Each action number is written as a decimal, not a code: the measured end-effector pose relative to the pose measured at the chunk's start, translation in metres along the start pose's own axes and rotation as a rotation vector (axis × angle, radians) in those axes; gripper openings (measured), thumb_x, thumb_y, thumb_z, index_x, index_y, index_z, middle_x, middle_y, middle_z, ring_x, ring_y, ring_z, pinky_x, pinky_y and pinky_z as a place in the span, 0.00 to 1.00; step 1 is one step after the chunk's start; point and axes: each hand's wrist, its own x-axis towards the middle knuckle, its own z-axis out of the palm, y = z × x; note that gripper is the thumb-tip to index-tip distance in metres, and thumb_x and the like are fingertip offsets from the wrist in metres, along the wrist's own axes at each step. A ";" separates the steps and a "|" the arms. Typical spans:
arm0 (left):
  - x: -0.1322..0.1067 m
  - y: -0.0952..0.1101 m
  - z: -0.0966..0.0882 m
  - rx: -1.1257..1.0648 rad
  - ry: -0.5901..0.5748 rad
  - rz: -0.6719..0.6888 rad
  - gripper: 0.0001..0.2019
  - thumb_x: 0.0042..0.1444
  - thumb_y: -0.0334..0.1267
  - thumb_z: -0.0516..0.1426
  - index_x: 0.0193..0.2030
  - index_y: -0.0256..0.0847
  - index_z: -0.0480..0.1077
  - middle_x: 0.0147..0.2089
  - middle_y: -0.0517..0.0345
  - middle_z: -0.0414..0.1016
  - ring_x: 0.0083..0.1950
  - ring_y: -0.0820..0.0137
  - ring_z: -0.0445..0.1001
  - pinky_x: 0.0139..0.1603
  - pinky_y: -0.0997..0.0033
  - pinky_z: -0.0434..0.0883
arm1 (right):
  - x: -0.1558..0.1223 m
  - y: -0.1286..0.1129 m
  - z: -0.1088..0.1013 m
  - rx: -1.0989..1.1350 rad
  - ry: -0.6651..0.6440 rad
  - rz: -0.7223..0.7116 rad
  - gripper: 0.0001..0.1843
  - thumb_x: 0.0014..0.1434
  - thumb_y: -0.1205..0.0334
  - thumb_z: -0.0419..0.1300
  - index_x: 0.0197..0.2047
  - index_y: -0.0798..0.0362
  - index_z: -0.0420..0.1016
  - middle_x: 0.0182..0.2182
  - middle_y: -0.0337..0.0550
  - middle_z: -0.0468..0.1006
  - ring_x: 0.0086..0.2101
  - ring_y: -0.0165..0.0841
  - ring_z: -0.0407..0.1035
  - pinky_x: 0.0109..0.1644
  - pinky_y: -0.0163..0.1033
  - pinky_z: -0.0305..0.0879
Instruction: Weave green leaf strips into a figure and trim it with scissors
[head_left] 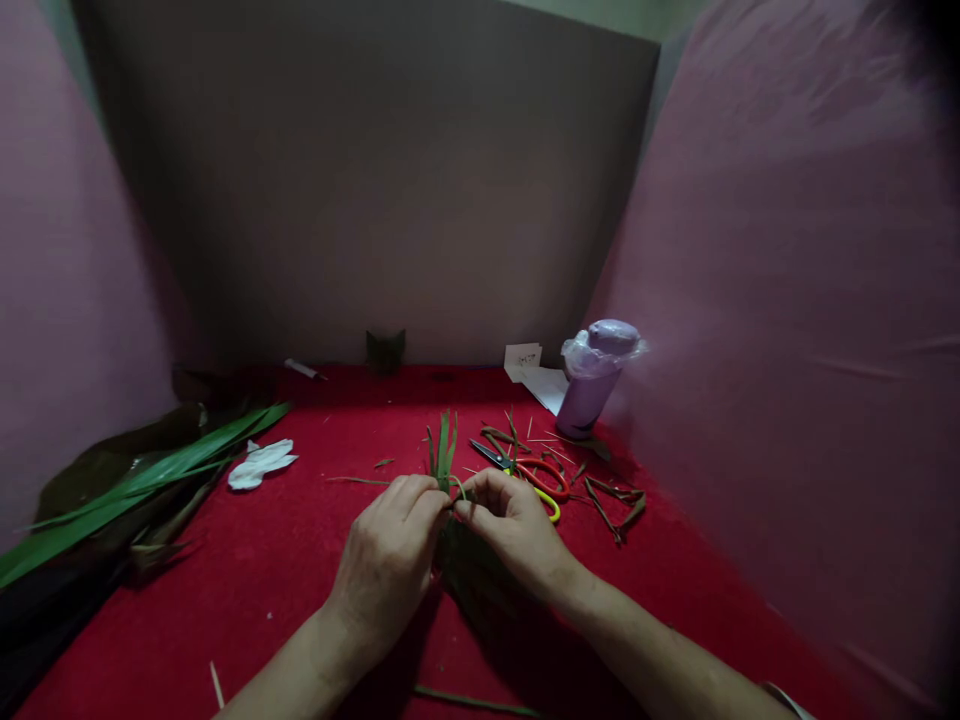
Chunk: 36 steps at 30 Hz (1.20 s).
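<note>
Both my hands meet over the red cloth (300, 560) at the middle of the table. My left hand (390, 555) and my right hand (510, 520) are closed in pinches on a bundle of narrow green leaf strips (444, 450), whose tips stick up and away from my fingers. More dark leaf material (472, 580) lies under and between my wrists. Just right of my right hand lie scissors (536, 478) with orange and yellow handles, blades pointing left.
A pile of long green leaves (142, 480) lies at the left edge, with a crumpled white tissue (261, 465) beside it. A purple bottle (592, 385) under clear plastic stands at back right, near white paper (536, 375). Leaf scraps (615, 500) are scattered right. Pink walls close in both sides.
</note>
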 end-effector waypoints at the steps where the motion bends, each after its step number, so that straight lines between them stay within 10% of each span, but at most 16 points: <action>1: 0.000 0.000 0.000 -0.037 -0.005 -0.018 0.07 0.56 0.28 0.49 0.35 0.39 0.67 0.36 0.49 0.71 0.37 0.65 0.69 0.36 0.66 0.68 | -0.001 0.000 0.000 -0.018 -0.002 -0.004 0.05 0.51 0.62 0.59 0.29 0.55 0.68 0.24 0.35 0.68 0.25 0.27 0.62 0.30 0.32 0.59; 36: 0.007 -0.005 -0.004 -0.878 -0.003 -0.546 0.05 0.51 0.34 0.55 0.32 0.41 0.73 0.33 0.57 0.69 0.35 0.68 0.68 0.36 0.70 0.66 | 0.002 -0.034 0.012 0.069 0.026 0.064 0.02 0.46 0.67 0.59 0.27 0.55 0.69 0.21 0.35 0.68 0.23 0.26 0.61 0.28 0.32 0.57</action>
